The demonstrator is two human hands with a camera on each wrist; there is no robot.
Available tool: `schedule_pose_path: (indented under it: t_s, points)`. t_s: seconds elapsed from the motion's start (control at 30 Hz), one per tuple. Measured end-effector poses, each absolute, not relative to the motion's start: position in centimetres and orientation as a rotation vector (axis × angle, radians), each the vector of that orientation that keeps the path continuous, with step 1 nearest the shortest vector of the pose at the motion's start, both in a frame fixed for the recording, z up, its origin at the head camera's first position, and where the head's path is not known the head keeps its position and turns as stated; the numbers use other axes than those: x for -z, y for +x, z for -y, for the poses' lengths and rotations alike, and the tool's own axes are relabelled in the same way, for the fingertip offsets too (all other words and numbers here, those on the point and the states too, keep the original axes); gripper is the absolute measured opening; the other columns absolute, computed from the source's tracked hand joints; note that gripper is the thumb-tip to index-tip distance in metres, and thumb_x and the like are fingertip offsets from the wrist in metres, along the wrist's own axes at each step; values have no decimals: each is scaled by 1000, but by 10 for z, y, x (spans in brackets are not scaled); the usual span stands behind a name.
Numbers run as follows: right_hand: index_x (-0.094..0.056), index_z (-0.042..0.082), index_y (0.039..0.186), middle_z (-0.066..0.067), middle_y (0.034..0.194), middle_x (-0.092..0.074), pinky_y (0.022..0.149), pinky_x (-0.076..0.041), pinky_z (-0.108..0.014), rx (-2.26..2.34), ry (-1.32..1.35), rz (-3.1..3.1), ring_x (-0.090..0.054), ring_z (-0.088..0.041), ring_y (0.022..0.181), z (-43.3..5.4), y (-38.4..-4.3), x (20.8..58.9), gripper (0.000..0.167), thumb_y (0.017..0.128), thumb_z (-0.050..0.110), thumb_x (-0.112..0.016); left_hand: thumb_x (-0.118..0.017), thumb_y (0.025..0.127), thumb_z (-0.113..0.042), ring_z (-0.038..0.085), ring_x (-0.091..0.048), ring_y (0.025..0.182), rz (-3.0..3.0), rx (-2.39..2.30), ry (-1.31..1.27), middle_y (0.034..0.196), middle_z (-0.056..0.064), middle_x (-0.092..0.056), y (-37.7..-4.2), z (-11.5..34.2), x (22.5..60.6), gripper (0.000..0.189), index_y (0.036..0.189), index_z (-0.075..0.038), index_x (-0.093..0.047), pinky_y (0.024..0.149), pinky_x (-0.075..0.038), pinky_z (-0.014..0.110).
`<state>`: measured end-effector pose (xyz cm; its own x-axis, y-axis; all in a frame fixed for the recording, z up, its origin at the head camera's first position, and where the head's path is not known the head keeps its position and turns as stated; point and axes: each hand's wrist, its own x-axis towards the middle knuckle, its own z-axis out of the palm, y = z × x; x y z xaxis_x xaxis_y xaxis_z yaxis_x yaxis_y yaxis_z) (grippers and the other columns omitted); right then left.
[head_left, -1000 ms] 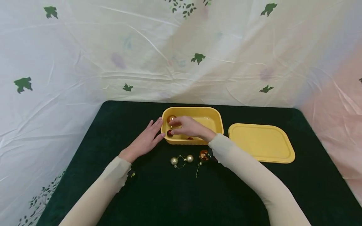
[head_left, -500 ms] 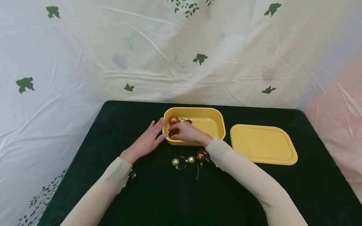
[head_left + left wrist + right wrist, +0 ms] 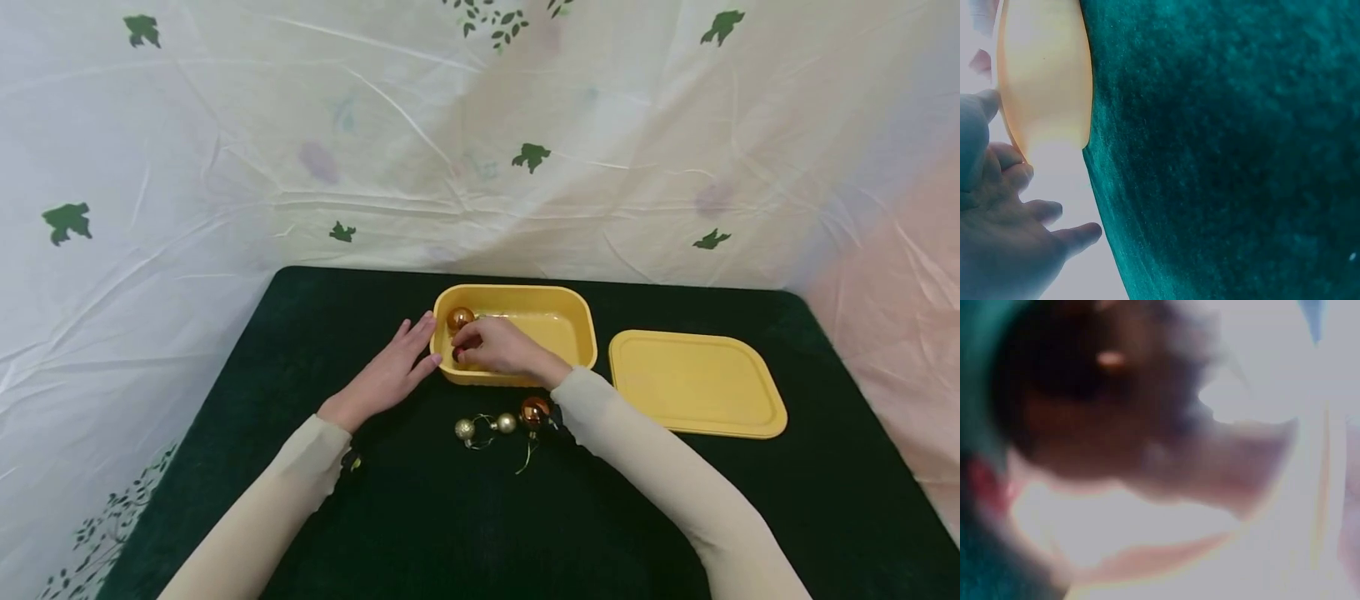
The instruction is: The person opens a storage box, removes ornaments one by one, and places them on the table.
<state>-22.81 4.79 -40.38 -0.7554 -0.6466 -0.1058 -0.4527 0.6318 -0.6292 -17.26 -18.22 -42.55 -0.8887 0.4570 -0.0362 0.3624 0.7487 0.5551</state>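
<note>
Reaching into the yellow box, right hand had a red ball right at its fingertips (couldn't tell if pinched); left hand outside, fingers apart.

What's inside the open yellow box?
Visible: an orange bauble, part of a dark red bauble, and the right hand, which hides whatever lies beneath it.
</note>
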Motion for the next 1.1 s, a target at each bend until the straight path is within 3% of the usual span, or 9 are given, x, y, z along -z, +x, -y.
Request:
schedule_pose_path:
  t_s: [0.17,0.37,0.6,0.77,1.1]
  points:
    - [-74,7,124,0,113,-74,83,-55,-34,1033,-804,-2486,-64,-18,93,-64,-219,387,28,100,21,-71,-44,111,-41,35,-7,159,-2778,-843,665,174,10,-9,-172,182,426,70,166,-6,-17,126,-11,55]
    - [-72,5,130,-1,118,-75,98,-55,-35,1192,-811,-2447,-68,-16,106,-86,-206,366,33,101,21,-70,-45,112,-40,35,-7,159,-2774,-835,658,173,12,-8,-173,182,425,70,166,-6,-16,126,-11,56]
    - [-72,6,129,-2,117,-75,95,-57,-37,1343,-838,-2440,-68,-17,109,-110,-192,350,31,101,18,-70,-45,111,-41,36,-6,159,-2766,-844,666,173,13,-8,-175,181,426,72,166,-6,-15,126,-10,57]
    - [-72,9,129,0,118,-73,95,-56,-38,1396,-810,-2452,-67,-17,110,-126,-180,343,31,101,22,-71,-45,110,-47,36,-3,159,-2738,-937,685,174,12,-6,-177,185,435,75,167,-9,-13,126,-6,57]
    - [-71,16,131,2,121,-70,95,-56,-42,1428,-662,-2499,-67,-19,113,-156,-155,341,35,99,31,-72,-45,111,-43,36,-3,159,-2754,-841,640,174,10,-5,-174,180,427,73,167,-11,-11,126,-9,57]
